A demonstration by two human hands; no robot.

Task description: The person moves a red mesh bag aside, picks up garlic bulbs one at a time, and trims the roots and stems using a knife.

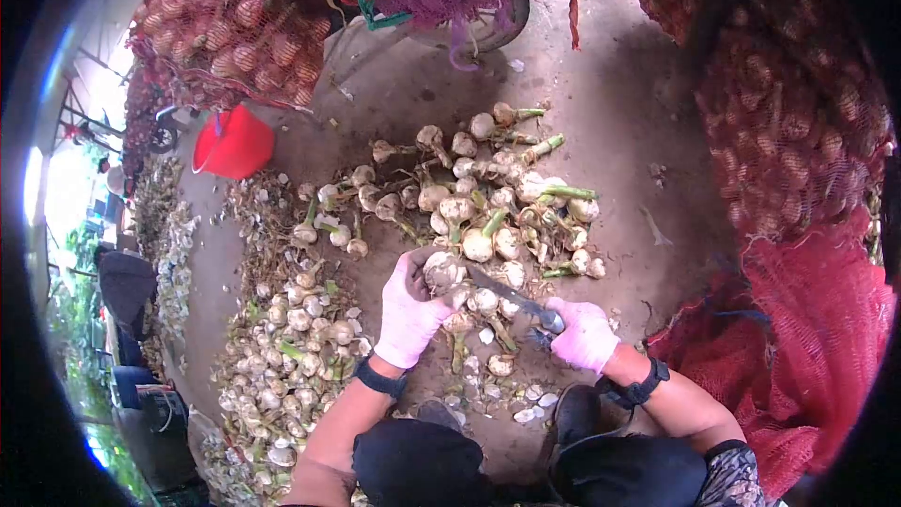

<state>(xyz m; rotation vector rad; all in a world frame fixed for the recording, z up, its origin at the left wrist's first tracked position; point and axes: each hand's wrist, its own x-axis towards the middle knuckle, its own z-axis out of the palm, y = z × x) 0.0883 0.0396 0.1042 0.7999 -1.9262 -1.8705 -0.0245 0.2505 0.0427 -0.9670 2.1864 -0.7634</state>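
My left hand [410, 314], in a pink glove, is closed around a garlic bulb [443, 273] in front of my knees. My right hand [579, 333], gloved the same way, grips the handle of a knife [511, 296]. Its dark blade points up and left, with the tip close to the bulb; whether it touches cannot be made out. Just beyond both hands lies a loose pile of garlic [477, 244] with stems and roots on. To the left is a heap of mostly trimmed garlic bulbs [291, 357].
Full mesh sacks of garlic stand at the back left [249, 28] and right [788, 122]. A red bucket [246, 144] lies tipped beyond the heap. Loose red netting [798, 357] lies at my right. A wheel [488, 33] shows at the back. Peelings [535, 404] litter the floor between my feet.
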